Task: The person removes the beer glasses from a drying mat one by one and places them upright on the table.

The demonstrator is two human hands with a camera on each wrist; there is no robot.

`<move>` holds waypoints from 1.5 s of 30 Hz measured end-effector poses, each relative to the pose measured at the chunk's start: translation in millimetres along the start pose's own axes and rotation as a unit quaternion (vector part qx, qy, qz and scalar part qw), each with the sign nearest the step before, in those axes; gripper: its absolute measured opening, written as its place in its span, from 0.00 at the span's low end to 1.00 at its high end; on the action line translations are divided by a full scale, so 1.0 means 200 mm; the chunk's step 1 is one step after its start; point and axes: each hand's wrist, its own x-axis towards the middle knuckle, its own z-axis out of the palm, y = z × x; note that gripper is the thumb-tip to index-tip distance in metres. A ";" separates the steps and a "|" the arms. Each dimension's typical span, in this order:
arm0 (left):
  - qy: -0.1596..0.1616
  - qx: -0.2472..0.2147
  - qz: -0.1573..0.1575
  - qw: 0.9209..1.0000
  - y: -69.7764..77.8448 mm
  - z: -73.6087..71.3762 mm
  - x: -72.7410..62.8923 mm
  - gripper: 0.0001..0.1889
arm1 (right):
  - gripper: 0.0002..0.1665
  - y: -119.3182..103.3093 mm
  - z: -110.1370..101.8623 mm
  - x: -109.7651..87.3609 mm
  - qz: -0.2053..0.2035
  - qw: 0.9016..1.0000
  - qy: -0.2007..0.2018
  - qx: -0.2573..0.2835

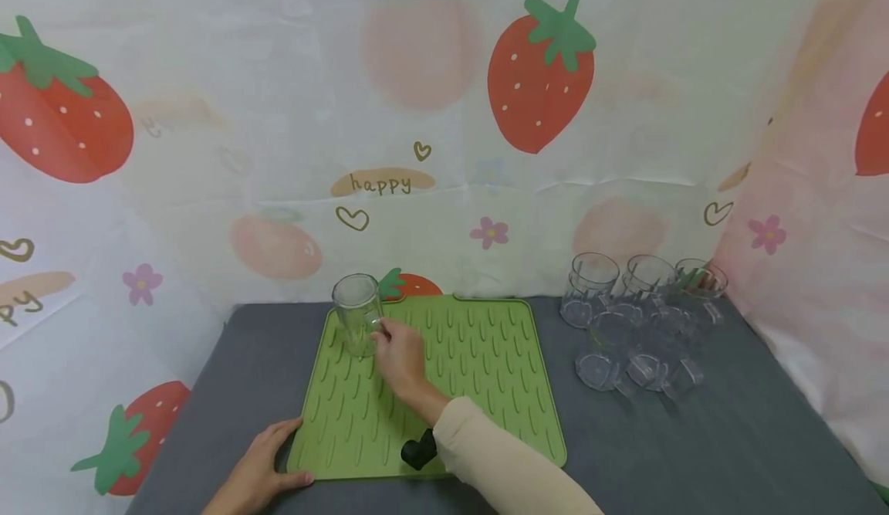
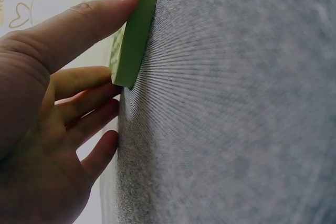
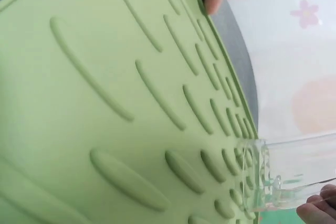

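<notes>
My right hand (image 1: 403,360) holds a clear glass mug (image 1: 357,310) by its handle at the back left of a green ribbed mat (image 1: 444,391). In the right wrist view the mug (image 3: 294,163) has its base at the mat's surface, and fingertips (image 3: 317,211) show at its handle side. At the mat's front left corner, my left hand (image 1: 257,469) has its thumb touching the front edge and its fingers along the left edge. The left wrist view shows that hand (image 2: 58,98) with fairly straight, spread fingers beside the green corner (image 2: 131,51).
Several clear glass mugs (image 1: 597,368) stand in rows on the right of the dark grey tabletop (image 1: 736,438). Behind the table hangs a cloth (image 1: 451,129) printed with strawberries. A black object (image 1: 419,451) shows below the right wrist, over the mat's front part.
</notes>
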 end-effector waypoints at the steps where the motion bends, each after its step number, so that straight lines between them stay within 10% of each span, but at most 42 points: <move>1: 0.001 0.000 0.002 1.000 0.00 0.00 0.00 0.53 | 0.08 0.00 0.00 0.00 0.000 1.000 0.000 0.004; 45: 0.017 -0.007 0.027 0.999 0.00 0.00 -0.02 0.50 | 0.14 0.07 -0.44 0.05 0.033 0.992 -0.110 0.053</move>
